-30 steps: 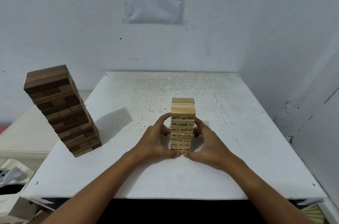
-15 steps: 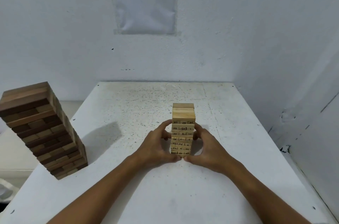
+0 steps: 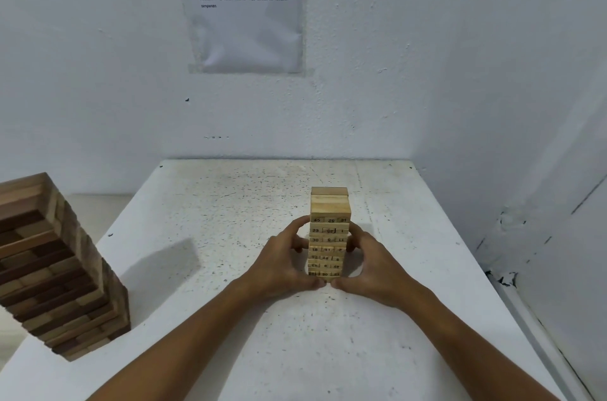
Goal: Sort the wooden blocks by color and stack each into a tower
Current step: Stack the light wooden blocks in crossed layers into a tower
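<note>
Forearms reach in from the near edge of the white counter (image 3: 230,351), and your left hand (image 3: 282,264) and right hand (image 3: 377,269) cup the light numbered-block tower (image 3: 328,236) from both sides. Your fingers curl round its lower layers, thumbs nearly meeting at its base. That tower stands upright near the counter's middle. Well apart, at the left edge, the brown block tower (image 3: 56,266) stands taller. Beyond, a printed sheet (image 3: 244,6) hangs on the white wall (image 3: 427,55).
</note>
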Available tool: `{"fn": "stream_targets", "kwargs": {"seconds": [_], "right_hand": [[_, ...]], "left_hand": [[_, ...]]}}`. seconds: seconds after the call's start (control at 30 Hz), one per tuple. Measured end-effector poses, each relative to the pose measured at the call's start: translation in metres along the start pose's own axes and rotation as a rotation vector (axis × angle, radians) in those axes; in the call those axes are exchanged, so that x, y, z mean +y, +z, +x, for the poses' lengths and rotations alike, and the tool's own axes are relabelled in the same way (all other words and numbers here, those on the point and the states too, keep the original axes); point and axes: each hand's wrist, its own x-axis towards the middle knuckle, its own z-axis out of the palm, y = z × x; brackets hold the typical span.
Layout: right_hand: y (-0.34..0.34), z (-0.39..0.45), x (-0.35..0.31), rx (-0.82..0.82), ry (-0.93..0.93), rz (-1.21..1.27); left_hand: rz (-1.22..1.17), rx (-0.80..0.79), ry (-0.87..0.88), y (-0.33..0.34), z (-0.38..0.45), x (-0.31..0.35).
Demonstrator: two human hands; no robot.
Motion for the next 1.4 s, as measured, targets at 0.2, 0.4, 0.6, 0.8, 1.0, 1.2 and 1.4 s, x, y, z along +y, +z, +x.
{"fn": "stream_targets", "kwargs": {"seconds": [0.2, 0.4, 0.6, 0.8, 1.0, 1.2, 1.4], "right_hand": [[-0.007, 0.013, 0.009, 0.008, 0.011, -0.001], [-0.012, 0.023, 0.017, 0.004, 0.007, -0.001], [-0.018, 0.032, 0.023, 0.000, 0.001, 0.015], [-0.021, 0.037, 0.027, 0.005, 0.009, 0.006], [-0.022, 0.038, 0.025, -0.002, 0.021, -0.003], [-0.025, 0.035, 0.023, -0.030, 0.037, 0.000], [-0.029, 0.013, 0.019, 0.053, 0.116, -0.026]], "left_hand": [[0.013, 0.005, 0.000, 0.001, 0.016, -0.002], [0.021, -0.006, 0.008, 0.003, 0.030, -0.003], [0.039, -0.012, -0.003, 0.004, 0.041, -0.004], [0.041, -0.002, -0.018, 0.005, 0.048, -0.006], [0.050, -0.002, -0.027, 0.006, 0.051, -0.008], [0.080, 0.000, -0.038, 0.007, 0.049, -0.007], [0.132, 0.039, -0.124, 0.004, 0.029, -0.007]]}}
